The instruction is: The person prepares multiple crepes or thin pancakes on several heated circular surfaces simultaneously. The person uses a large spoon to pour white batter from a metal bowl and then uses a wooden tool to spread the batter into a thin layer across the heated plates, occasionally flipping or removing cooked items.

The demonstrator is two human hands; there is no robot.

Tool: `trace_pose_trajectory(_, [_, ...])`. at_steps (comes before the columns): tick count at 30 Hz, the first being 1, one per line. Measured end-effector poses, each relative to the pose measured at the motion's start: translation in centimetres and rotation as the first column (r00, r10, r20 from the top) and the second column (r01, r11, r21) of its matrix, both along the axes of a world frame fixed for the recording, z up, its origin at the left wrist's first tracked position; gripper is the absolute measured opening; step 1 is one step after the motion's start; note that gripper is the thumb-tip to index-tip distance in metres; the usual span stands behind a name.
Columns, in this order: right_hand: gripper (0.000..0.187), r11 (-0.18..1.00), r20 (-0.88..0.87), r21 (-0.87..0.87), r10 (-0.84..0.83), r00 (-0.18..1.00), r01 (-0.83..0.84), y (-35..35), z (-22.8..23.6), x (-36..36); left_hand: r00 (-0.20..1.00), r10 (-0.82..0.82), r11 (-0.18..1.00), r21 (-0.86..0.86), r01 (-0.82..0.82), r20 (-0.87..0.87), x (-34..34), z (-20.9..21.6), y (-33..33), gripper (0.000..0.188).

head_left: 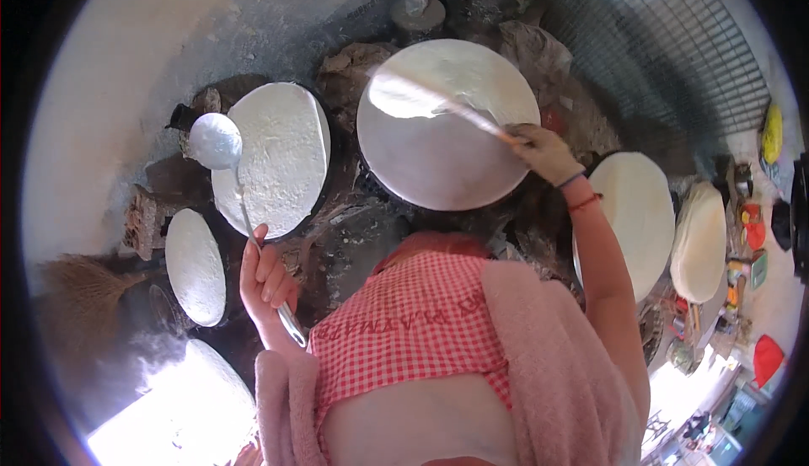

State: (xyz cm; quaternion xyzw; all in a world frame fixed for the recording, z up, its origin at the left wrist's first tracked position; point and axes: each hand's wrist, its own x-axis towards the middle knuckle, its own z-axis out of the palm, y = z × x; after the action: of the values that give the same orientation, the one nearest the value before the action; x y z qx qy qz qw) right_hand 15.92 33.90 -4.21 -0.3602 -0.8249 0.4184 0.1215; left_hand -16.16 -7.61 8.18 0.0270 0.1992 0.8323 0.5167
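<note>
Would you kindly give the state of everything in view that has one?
Left hand: gripping ladle
Right hand: gripping spreader
Ladle: held, bowl outward
Spreader: blurred, over middle griddle
Middle griddle: whiter far side, greyer near side
Left batter sheet: spread, rough
Far-left round: flat, white
Right sheet: spread, smooth
Far-right flatbreads: stacked
</note>
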Motion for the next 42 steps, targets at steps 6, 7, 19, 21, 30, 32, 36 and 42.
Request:
trace_pose_trajectory(6, [0.038, 0.999, 0.144, -0.035, 0.028, 0.989, -0.023, 2.6, -1.7, -5.2, 0.996, -0.040, 0.998, -0.038, 0.043, 0.077, -3.0, -1.1, 1.6, 0.041])
trace_pose_trajectory(7, [0.039, 0.992, 0.175, -0.089, 0.100, 0.979, -0.085, 1.3, -1.7, -6.5, 0.994, -0.043, 0.998, -0.046, 0.048, 0.096, -3.6, -1.2, 1.8, 0.040])
trace_pose_trajectory(19, [0.043, 0.981, 0.130, -0.174, -0.066, 0.989, 0.088, -3.8, -0.5, -5.9, 0.721, -0.429, 0.650, -0.741, -0.171, -0.543, -5.4, -3.5, 7.7, 0.041])
trace_pose_trajectory(21, [0.045, 0.986, 0.182, -0.157, -0.031, 0.983, 0.060, -6.8, 1.2, -4.2, 0.472, -0.586, 0.558, -0.751, -0.354, -0.658, -4.7, -4.9, 6.8, 0.047])
trace_pose_trajectory(30, [0.046, 0.994, 0.121, 0.086, -0.070, 0.990, 0.060, -8.3, -1.9, -3.2, -0.197, -0.691, 0.646, -0.471, -0.600, -0.696, -0.1, -8.3, 6.0, 0.055])
trace_pose_trajectory(32, [0.041, 0.923, 0.160, -0.373, -0.042, 0.986, 0.100, -10.3, -1.5, -3.2, -0.210, -0.667, 0.676, -0.462, -0.575, -0.714, 0.8, -9.5, 4.6, 0.055])
trace_pose_trajectory(36, [0.042, 0.971, 0.107, -0.207, -0.099, 0.989, 0.120, -17.3, 0.2, 2.0, -0.221, -0.606, 0.762, -0.478, -0.437, -0.764, 0.9, -9.4, -1.4, 0.057])
trace_pose_trajectory(42, [0.044, 0.844, 0.249, -0.156, -0.470, 0.847, 0.514, -32.0, -13.6, 9.7, -0.354, -0.589, 0.797, -0.594, -0.107, -0.727, 0.5, -7.8, -2.6, 0.057])
